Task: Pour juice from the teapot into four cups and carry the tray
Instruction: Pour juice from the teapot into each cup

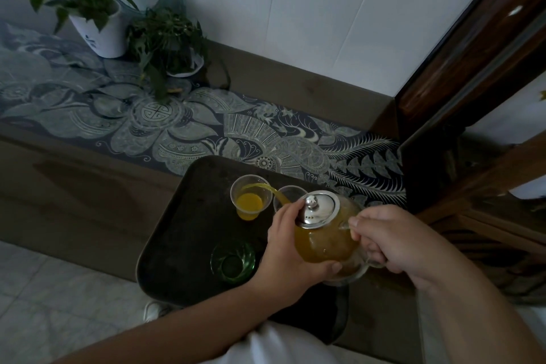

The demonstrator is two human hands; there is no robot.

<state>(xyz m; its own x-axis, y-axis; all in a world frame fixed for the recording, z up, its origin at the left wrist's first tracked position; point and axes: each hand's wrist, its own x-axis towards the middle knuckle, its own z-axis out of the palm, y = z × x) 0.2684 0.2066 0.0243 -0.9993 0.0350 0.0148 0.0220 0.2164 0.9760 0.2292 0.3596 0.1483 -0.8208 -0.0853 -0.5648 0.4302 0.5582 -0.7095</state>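
Observation:
A glass teapot (pixel 325 241) with a steel lid and orange juice inside is tilted over a dark tray (pixel 183 233). My right hand (pixel 393 241) grips its handle. My left hand (pixel 291 248) cups its side and base, with a finger by the lid. A thin stream of juice runs from the spout into a clear cup (pixel 251 196), which holds a little juice. A second clear cup (pixel 288 195) stands right beside it, partly hidden by the teapot. A green glass cup (pixel 232 261) stands at the tray's near side.
The tray lies on a low wooden bench with a patterned blue runner (pixel 206 130). A white plant pot (pixel 100 29) and a smaller plant (pixel 174 44) stand at the back left. Dark wooden furniture (pixel 472 97) rises at the right. Tiled floor (pixel 59 289) lies at the lower left.

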